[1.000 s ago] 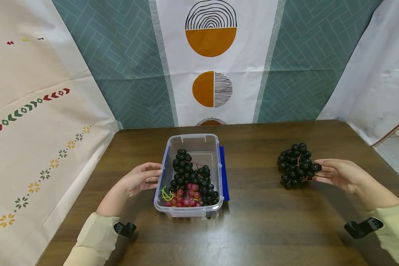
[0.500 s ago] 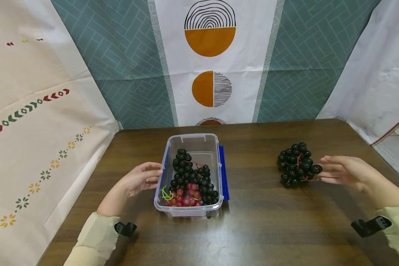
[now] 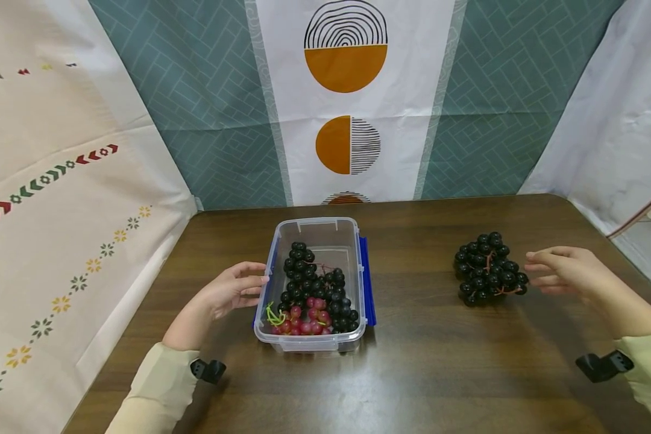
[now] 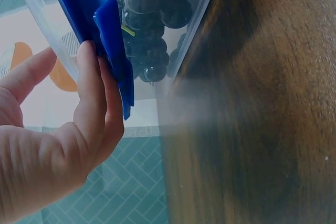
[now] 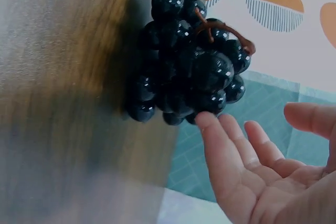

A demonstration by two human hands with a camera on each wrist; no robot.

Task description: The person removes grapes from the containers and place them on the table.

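Note:
A clear plastic food container (image 3: 328,232) without a lid on top holds black grapes (image 3: 299,274) and, at its near end, red grapes (image 3: 305,322) with green stems. My left hand (image 3: 230,292) is at the container's left side, fingers extended. In the left wrist view its fingertips rest against a blue side clip (image 4: 100,24), with the thumb at the clear wall. A separate bunch of black grapes (image 3: 488,268) with a reddish stem lies on the right. My right hand (image 3: 566,274) is just right of it, holding nothing; its loosely extended fingers point at the grapes.
The brown wooden table (image 3: 412,355) carries both. Another blue clip (image 3: 366,280) hangs on the container's right side. A patterned cloth (image 3: 352,150) stands behind the table, with light cloths at either side. Each wrist wears a black camera (image 3: 604,366).
My right hand has drawn back slightly to the right, off the bunch of black grapes, and its fingers have turned a little downward. My left hand stays at the container.

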